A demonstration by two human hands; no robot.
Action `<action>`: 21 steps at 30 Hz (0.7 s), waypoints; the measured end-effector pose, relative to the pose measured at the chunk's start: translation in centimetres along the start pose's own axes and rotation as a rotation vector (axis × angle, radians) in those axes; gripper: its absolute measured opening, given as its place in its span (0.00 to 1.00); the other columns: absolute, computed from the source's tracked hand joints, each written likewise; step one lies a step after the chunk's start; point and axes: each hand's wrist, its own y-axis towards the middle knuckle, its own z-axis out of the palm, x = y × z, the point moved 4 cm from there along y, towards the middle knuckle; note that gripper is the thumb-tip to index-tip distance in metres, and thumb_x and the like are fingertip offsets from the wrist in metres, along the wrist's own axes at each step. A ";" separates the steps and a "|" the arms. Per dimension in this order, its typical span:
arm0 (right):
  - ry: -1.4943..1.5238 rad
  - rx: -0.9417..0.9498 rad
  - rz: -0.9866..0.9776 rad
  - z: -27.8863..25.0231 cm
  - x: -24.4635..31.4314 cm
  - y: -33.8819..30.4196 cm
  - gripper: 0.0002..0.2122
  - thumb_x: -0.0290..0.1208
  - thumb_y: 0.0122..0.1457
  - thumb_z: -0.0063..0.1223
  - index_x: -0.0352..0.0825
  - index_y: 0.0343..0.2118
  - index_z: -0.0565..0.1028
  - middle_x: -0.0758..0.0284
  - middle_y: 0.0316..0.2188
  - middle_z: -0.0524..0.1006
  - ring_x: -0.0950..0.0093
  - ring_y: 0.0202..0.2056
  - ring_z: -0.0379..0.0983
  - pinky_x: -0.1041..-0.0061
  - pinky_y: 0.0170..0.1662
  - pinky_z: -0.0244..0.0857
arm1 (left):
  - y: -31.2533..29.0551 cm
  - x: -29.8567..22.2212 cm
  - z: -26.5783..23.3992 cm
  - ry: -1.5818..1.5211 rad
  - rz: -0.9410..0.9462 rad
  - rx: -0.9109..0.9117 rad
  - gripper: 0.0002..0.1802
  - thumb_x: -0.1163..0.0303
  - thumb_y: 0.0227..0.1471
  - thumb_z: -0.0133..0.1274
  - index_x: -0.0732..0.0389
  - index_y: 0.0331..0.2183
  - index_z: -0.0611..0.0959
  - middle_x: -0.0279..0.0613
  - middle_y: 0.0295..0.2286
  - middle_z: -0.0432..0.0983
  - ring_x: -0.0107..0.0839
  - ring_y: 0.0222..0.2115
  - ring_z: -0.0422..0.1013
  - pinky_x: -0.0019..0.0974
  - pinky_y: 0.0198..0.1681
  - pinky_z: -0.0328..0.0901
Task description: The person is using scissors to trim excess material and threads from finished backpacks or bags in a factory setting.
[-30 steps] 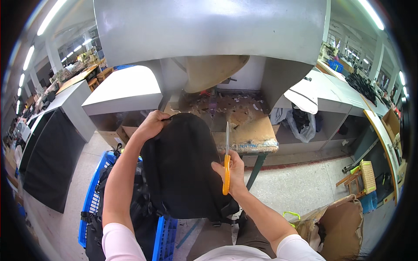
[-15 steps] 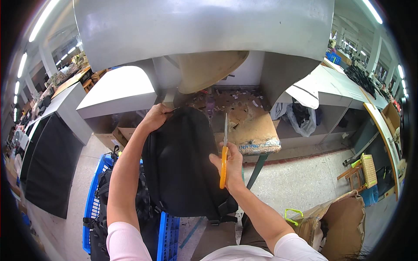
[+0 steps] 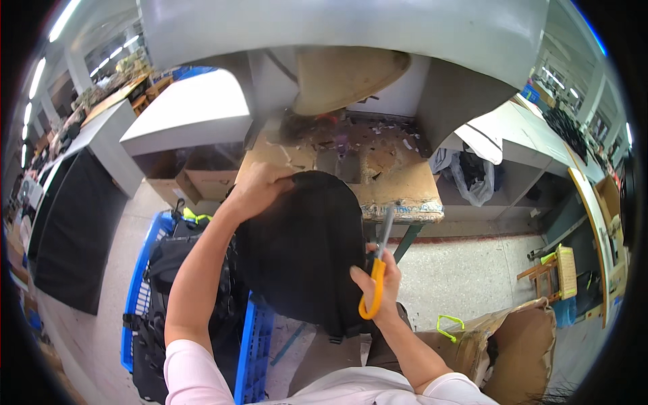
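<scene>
Bag (image 3: pixel 304 250) fills frame centre, left hand (image 3: pixel 262 190) gripping its top, seemingly for steadiness; right hand (image 3: pixel 389 290) grips orange scissors (image 3: pixel 379 275).

Black rounded fabric bag (image 3: pixel 304 250): centre, before wearer, at near edge of tan cardboard-topped table (image 3: pixel 405 183). Left hand (image 3: pixel 264 189) on bag's upper left; right hand (image 3: pixel 383 287) by its right edge, orange-handled metal scissors (image 3: pixel 378 280) in it. Broad grey metal housing (image 3: pixel 337 27) over table. Blue slatted plastic crate (image 3: pixel 251 364) left of wearer, black strapped fabric pieces (image 3: pixel 177 260) inside. Open brown cardboard carton (image 3: pixel 523 351) lower right; small wooden chair (image 3: pixel 568 270) beyond. Clear plastic sack (image 3: pixel 478 192) under white-topped counter (image 3: pixel 530 138), right of table.
</scene>
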 end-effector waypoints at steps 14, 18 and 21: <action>-0.156 0.281 -0.310 -5.9 3.8 -7.3 0.16 0.17 0.42 0.56 0.32 0.36 0.69 0.70 0.29 0.70 0.85 0.21 0.60 0.85 0.25 0.56 | -27.5 4.5 17.7 -1.313 -0.784 -0.732 0.21 0.64 0.53 0.50 0.64 0.48 0.74 0.38 0.44 0.74 0.27 0.44 0.70 0.33 0.49 0.64; -0.145 0.173 -0.305 -7.3 2.8 -7.5 0.15 0.16 0.46 0.53 0.33 0.38 0.68 0.73 0.22 0.70 0.86 0.18 0.61 0.87 0.24 0.57 | -23.5 4.1 12.9 -1.277 -0.541 -0.705 0.13 0.73 0.51 0.52 0.64 0.40 0.80 0.32 0.33 0.77 0.22 0.32 0.71 0.27 0.37 0.66; -0.224 0.185 -0.195 -7.9 0.6 -7.1 0.14 0.16 0.47 0.52 0.34 0.38 0.68 0.72 0.21 0.70 0.86 0.18 0.63 0.86 0.24 0.60 | -20.9 2.8 4.9 -0.988 -0.397 -0.550 0.10 0.75 0.51 0.53 0.65 0.37 0.82 0.29 0.28 0.77 0.18 0.28 0.70 0.23 0.33 0.66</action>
